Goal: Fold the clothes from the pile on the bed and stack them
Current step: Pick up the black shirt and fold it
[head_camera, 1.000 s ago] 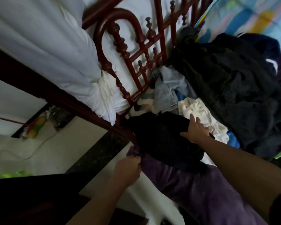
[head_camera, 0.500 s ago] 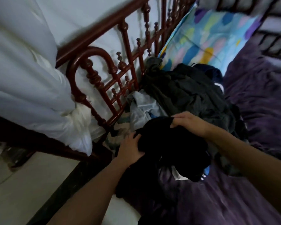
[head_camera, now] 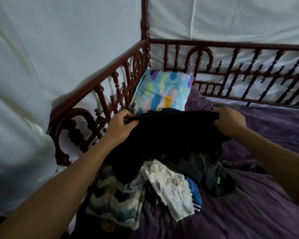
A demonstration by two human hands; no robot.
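The left hand (head_camera: 121,125) and right hand (head_camera: 229,120) each pinched the top edge of a black garment (head_camera: 171,133), stretched above the pile (head_camera: 164,185) on the bed (head_camera: 266,204). Its hanging hem touched the pile and might have dragged 1 looser piece along.

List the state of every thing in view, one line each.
left hand: grips the black garment's top edge, left end.
right hand: grips the same edge, right end.
black garment: held up, stretched between both hands, lower part draping onto the pile.
white garment: crumpled, unfolded, at the pile's front.
dark grey garment: crumpled, unfolded, beside it.
blue garment: mostly buried beneath those two.
pillow: propped in the bed's corner.
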